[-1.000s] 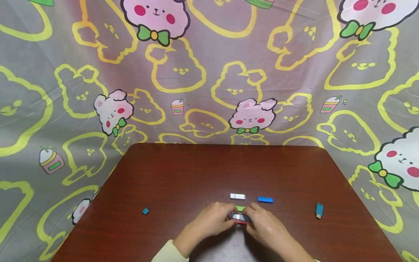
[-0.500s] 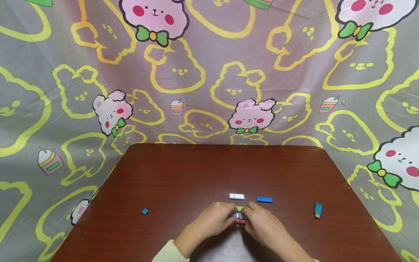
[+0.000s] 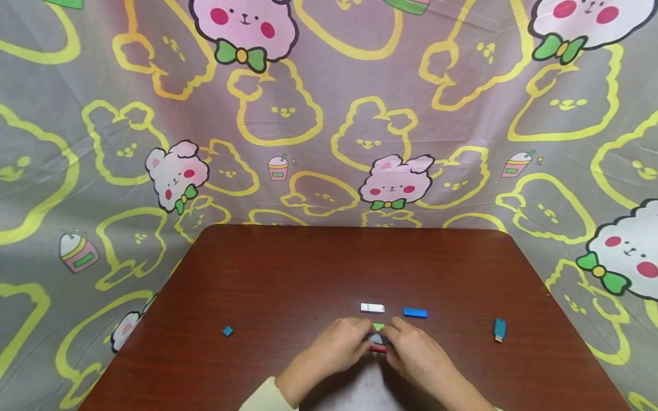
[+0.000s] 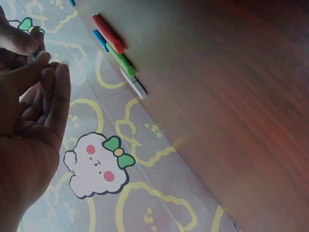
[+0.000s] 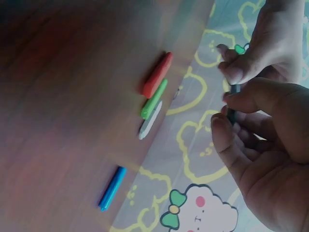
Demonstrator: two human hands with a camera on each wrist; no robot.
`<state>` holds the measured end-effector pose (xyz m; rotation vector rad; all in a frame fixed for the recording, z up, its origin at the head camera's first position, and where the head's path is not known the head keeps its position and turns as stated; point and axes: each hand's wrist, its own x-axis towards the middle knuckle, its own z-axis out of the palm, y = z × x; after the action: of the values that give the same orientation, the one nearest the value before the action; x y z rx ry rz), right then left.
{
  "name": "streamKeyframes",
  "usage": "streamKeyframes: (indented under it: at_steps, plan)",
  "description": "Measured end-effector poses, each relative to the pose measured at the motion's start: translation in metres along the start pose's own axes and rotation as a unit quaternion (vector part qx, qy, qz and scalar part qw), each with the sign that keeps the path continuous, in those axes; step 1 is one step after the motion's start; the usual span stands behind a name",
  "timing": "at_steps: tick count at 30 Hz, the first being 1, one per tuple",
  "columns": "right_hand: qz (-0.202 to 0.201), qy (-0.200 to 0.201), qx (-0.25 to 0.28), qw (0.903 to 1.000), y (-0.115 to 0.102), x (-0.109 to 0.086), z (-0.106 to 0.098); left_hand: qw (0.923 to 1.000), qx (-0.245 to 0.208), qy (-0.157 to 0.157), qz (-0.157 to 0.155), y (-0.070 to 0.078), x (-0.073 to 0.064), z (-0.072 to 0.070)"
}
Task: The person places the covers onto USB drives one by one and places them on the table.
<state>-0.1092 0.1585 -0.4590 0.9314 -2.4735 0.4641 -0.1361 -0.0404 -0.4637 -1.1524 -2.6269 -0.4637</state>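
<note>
Both hands meet near the front of the table over a small dark USB flash drive (image 3: 377, 338). My left hand (image 3: 341, 342) pinches its left end between thumb and fingertips. The right end is pinched by my right hand (image 3: 418, 348). In the right wrist view, dark bits of the drive (image 5: 232, 116) show between the fingertips; the fingers hide most of it. Beneath and behind the hands lie a red flash drive (image 3: 378, 349) and a green flash drive (image 3: 378, 327), both partly covered in the head view. The right wrist view shows the red and green drives uncovered on the table.
Beyond the hands lie a white flash drive (image 3: 372, 308) and a blue flash drive (image 3: 415, 313). A teal flash drive (image 3: 500, 330) with its metal plug bare lies far right. A small teal cap (image 3: 228, 331) lies far left. Patterned cloth (image 3: 308, 142) hangs around the brown table (image 3: 308, 268).
The bright metal seen on the dark flash drive between the hands earlier no longer stands out. The hands have barely moved; the other drives stay put.
</note>
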Motion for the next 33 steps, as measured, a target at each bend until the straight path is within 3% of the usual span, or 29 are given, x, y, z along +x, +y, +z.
streamKeyframes:
  at_steps: [6,13,21,24,28,33]
  plan:
    - [0.041,-0.061,0.039,0.9965,0.01,-0.003,-0.007,0.9987,-0.024,-0.034,-0.028,-0.001,-0.001,-0.001]
    - [0.126,-0.124,0.005,0.9843,0.025,-0.008,-0.014,0.9975,-0.007,-0.041,-0.057,-0.012,-0.008,-0.004]
    - [0.192,-0.155,0.008,0.9691,0.039,-0.012,-0.014,0.9948,-0.005,-0.062,-0.08,-0.024,-0.021,-0.01]
    - [0.188,-0.151,0.004,0.9705,0.048,-0.015,-0.012,0.9929,-0.007,-0.072,-0.095,-0.029,-0.027,-0.01]
    - [0.15,-0.121,-0.001,0.9812,0.059,-0.022,-0.007,0.9909,-0.005,-0.079,-0.109,-0.037,-0.036,-0.01]
    - [0.158,-0.131,0.005,0.9787,0.067,-0.025,-0.003,0.9908,-0.01,-0.074,-0.113,-0.046,-0.046,-0.012]
